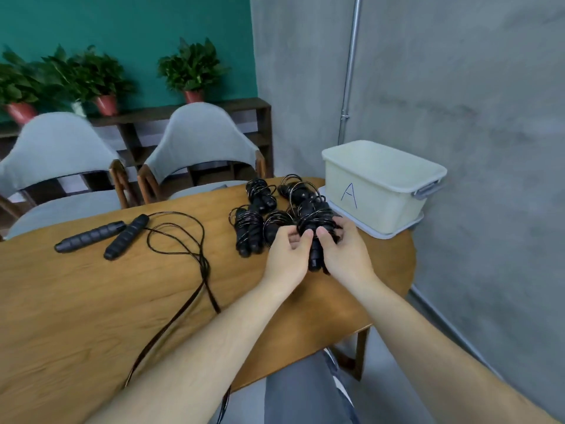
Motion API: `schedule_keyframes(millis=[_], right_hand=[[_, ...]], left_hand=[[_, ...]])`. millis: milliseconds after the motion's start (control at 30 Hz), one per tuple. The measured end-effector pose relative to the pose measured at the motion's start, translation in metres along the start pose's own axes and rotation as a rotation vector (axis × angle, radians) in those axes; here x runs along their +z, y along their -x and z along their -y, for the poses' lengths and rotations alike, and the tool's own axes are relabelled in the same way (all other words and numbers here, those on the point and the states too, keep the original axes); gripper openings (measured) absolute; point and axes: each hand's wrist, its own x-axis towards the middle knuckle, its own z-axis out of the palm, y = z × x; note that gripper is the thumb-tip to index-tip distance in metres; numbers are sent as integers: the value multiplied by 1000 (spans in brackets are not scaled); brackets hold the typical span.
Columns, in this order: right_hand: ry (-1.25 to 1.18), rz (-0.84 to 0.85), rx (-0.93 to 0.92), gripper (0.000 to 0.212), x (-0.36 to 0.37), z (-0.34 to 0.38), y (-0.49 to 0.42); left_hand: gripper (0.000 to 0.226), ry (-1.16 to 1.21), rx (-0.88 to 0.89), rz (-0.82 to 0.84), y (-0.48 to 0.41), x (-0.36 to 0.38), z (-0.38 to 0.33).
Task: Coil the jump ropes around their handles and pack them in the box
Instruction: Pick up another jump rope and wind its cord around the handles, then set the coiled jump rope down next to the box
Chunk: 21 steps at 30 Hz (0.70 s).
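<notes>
Both of your hands are curled on one coiled jump rope (316, 228). Your right hand (345, 255) grips the bundle from its right side, with the fingers (344, 223) wrapped over the cord windings. Your left hand (286, 258) pinches the windings from the left, thumb against the cord. The black handle ends stick out below your fingers, towards you, and the bundle sits low over the table (91, 301); whether it touches the wood cannot be told.

Just left of your left fingers lie two more wound ropes (249, 232), and one is partly hidden behind your knuckles. Beyond your fingers, farther from you, two further bundles (261, 194) rest near the table's far edge.

Well to the left of your fingers lies the loose jump rope (183, 237). Its two ribbed handles (91, 235) lie side by side, and its cord loops across the table and trails off the near edge.

Beyond your right fingers and to their right stands the white box (376, 191), marked with a hand-drawn "A". Its lid (385, 162) is on, so its contents cannot be seen. It stands on a pale grey tray-like base (397, 232) at the table's corner.

Behind the table stand two grey chairs (198, 139), with potted plants (192, 68) on a dark shelf (244, 105).
</notes>
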Motion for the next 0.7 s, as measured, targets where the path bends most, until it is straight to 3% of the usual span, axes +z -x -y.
schedule_keyframes(millis=[267,500,700], right_hand=[[123,30,78,51,8,-40,-19],[289,41,66,60,19,-46,-15],[445,-78,-60,62,22,-36,-4]], left_hand=[[50,-156,-21,16,-6,31,29],[48,-219,-11,90,0,27,36],[39,-225,60,58,10,-10,21]])
